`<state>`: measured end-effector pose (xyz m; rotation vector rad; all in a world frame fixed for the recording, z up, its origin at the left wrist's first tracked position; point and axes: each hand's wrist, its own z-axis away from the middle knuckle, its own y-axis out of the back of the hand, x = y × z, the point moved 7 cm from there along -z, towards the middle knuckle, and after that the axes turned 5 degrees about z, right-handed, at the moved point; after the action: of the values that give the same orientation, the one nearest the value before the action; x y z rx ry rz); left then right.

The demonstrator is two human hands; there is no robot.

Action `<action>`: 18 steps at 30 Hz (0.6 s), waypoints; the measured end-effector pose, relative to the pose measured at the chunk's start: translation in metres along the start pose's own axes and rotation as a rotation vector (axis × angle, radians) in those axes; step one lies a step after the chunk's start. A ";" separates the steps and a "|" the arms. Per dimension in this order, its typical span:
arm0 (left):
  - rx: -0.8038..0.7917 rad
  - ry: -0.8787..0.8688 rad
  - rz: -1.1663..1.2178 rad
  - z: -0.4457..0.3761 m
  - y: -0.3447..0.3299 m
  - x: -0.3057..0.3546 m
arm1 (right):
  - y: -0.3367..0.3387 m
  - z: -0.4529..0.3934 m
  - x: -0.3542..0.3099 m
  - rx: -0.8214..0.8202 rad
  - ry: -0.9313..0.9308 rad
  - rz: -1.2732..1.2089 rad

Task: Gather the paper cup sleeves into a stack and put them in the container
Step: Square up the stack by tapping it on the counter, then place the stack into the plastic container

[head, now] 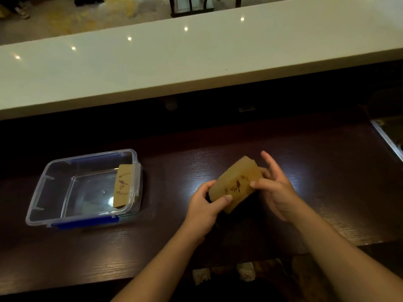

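A stack of brown paper cup sleeves with a bird print is held just above the dark wooden counter, tilted up toward the right. My left hand grips its lower left end with thumb on top. My right hand holds the upper right end, some fingers spread. A clear plastic container with blue clips sits to the left. One set of sleeves leans on edge against its right inner wall.
A raised white countertop runs across the back. The rim of a metal sink shows at the far right. The dark counter's front edge lies near my forearms, with feet visible on the floor below.
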<state>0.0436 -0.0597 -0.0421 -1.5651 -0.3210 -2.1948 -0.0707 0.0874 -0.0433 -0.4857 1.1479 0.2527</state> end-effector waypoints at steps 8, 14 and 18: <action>0.035 0.302 0.374 0.023 0.000 -0.006 | -0.049 0.010 0.018 -0.024 -0.219 -0.186; -0.019 0.350 0.281 0.024 0.045 0.031 | -0.098 0.001 0.009 -0.127 -0.239 0.047; 0.054 0.276 0.157 0.026 0.094 0.062 | -0.154 -0.004 0.000 -0.229 -0.216 0.103</action>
<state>0.0920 -0.1450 0.0197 -1.1962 -0.1651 -2.2212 -0.0070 -0.0484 -0.0076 -0.5862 0.9377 0.5178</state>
